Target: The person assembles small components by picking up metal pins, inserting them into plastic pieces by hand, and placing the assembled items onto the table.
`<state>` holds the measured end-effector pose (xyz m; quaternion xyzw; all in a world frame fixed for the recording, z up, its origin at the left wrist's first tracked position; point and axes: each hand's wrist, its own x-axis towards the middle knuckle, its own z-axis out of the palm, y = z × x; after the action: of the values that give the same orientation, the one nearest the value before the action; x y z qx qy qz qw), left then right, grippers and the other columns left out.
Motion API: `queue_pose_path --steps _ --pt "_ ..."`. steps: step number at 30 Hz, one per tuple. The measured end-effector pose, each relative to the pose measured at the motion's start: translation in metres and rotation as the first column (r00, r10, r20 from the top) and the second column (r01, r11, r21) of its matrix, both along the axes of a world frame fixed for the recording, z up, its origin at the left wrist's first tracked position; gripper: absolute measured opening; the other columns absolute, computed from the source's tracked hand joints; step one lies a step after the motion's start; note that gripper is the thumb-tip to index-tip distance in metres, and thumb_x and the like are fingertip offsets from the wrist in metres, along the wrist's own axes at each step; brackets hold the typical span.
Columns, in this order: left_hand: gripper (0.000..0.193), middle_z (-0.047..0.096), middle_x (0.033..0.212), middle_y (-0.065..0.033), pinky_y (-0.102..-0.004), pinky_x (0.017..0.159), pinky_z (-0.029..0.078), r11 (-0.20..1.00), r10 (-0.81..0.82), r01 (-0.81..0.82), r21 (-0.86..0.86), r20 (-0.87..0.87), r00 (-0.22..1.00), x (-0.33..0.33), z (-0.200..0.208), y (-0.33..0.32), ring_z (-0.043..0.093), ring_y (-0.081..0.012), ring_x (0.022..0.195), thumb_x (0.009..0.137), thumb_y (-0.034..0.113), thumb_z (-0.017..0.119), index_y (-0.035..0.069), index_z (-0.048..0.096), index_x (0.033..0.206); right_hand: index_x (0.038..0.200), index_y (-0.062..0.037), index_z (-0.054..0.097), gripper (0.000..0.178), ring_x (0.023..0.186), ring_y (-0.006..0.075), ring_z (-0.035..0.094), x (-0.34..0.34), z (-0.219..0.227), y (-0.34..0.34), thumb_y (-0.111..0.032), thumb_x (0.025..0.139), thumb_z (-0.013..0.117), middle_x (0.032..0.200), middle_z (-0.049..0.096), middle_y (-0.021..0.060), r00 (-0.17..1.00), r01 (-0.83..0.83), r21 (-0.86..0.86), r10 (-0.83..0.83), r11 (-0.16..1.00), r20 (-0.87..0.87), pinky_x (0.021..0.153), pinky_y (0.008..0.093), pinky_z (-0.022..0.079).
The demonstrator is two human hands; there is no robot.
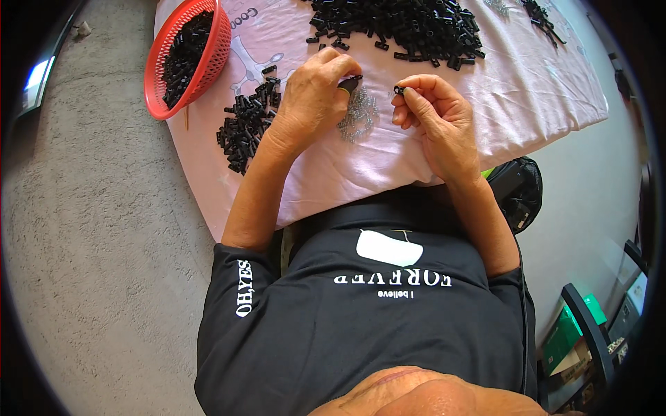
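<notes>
My left hand (312, 93) is closed over the pink cloth, its thumb and forefinger pinching a small black piece (352, 82) with a yellowish edge; I cannot make out its kind. To its right, my right hand (444, 118) pinches a small black plastic part (399, 90) between thumb and fingertips. A heap of thin silvery metal pieces (359, 116), perhaps springs, lies between the hands. Beside my left wrist is a small pile of short black tubular parts (244, 132). Beyond both hands spreads a larger pile of similar black parts (402, 28).
A red perforated plastic basket (220, 52) filled with black parts stands at the table's left edge. Pink printed cloth (527, 97) covers the table. More silvery pieces and dark elongated parts (544, 22) lie far right. A black bag (517, 194) hangs below the near edge.
</notes>
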<state>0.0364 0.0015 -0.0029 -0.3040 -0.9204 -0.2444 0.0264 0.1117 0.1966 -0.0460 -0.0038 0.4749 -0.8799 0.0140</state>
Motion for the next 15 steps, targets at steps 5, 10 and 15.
queue_pose_path --steps 5,10,15 --pt "0.030 0.066 0.095 -0.0142 -0.0377 0.079 0.055 1.000 0.017 -0.017 0.002 0.016 1.000 -0.004 -0.005 0.001 0.068 -0.0308 0.088 0.074 -0.011 0.054 0.001 0.065 0.099 0.110 0.0018 0.065 0.014 0.077 0.0101 0.066 0.000 0.002 0.000 -0.008 0.101 0.060 0.090 0.070 0.0069 1.000 -0.007 0.015 0.007 1.000 0.009 0.072 0.0228 0.054" --pt "0.023 0.067 0.092 -0.0158 -0.0432 0.080 0.054 0.998 0.037 -0.036 0.056 -0.005 0.999 -0.001 -0.002 0.003 0.066 -0.0372 0.088 0.073 -0.009 0.055 0.001 0.060 0.093 0.110 0.0018 0.065 0.015 0.077 0.0101 0.066 0.000 0.002 0.001 -0.008 0.101 0.060 0.090 0.070 0.0069 1.000 -0.007 0.029 0.007 1.000 0.001 0.072 0.0227 0.054" --pt "0.020 0.069 0.087 -0.0165 -0.0371 0.075 0.056 0.966 0.008 -0.048 0.254 0.157 0.988 0.012 0.013 0.011 0.071 -0.0316 0.082 0.078 -0.010 0.057 0.000 0.060 0.095 0.110 0.0018 0.064 0.015 0.077 0.0101 0.066 0.000 0.002 0.001 -0.009 0.101 0.060 0.090 0.070 0.0069 1.000 -0.007 0.043 0.007 0.999 0.009 0.072 0.0229 0.054"
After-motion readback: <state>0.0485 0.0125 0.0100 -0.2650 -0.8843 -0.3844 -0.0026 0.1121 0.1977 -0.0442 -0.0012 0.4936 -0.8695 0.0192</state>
